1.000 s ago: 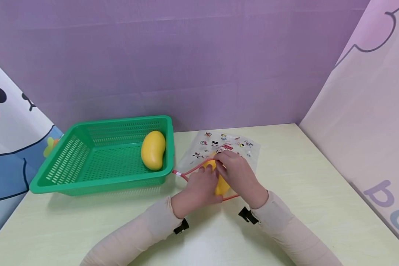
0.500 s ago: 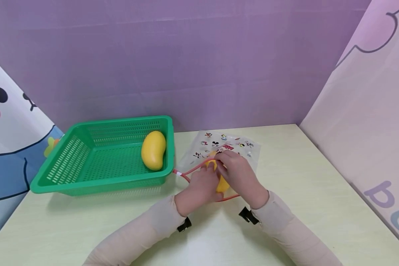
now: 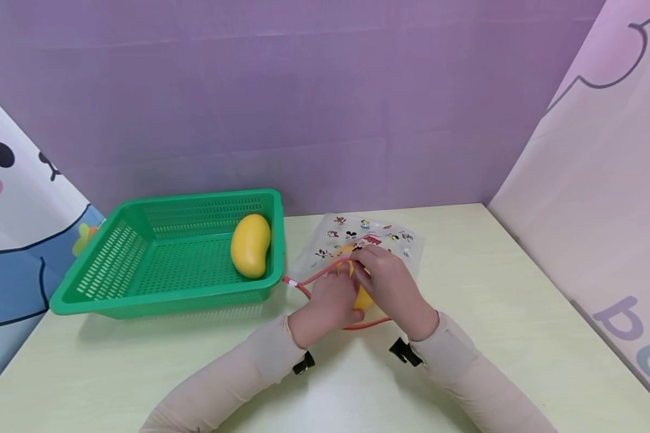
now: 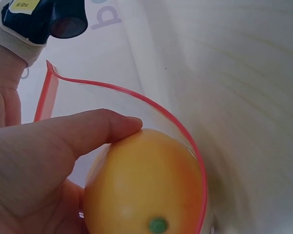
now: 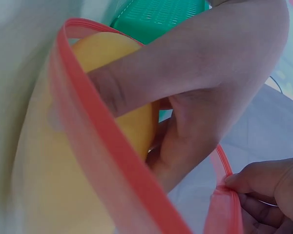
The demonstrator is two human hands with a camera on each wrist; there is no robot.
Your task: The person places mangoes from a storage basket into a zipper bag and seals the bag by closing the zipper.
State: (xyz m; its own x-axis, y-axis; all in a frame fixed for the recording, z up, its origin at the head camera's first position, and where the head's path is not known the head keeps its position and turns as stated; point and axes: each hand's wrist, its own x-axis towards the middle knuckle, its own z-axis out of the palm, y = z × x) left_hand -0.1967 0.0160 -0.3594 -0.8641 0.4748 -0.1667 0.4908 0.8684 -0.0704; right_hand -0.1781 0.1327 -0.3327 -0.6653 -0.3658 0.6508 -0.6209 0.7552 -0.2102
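Observation:
A yellow mango [image 3: 363, 299] with a green stem nub lies partly inside a clear zip bag [image 3: 309, 257], which has cartoon prints and a red zip edge. My left hand [image 3: 333, 300] grips the mango within the bag's mouth, its thumb [image 4: 105, 126] along the fruit's side in the left wrist view. Close beside it, my right hand [image 3: 391, 287] pinches the upper red rim and holds the mouth apart. That pinch shows at the lower right of the right wrist view, on the red zip strip [image 5: 225, 207]. Most of the left fingers are hidden behind the mango.
Left of the bag stands a green plastic basket [image 3: 168, 294], its right end close to the zip's red tab. A second mango [image 3: 250, 245] lies inside against the basket's right wall. A purple cloth wall [image 3: 325, 108] rises behind the pale table [image 3: 498, 337].
My left hand has shifted slightly right and forward, and the mango sits a little deeper in the bag. My right hand keeps its pinch on the rim.

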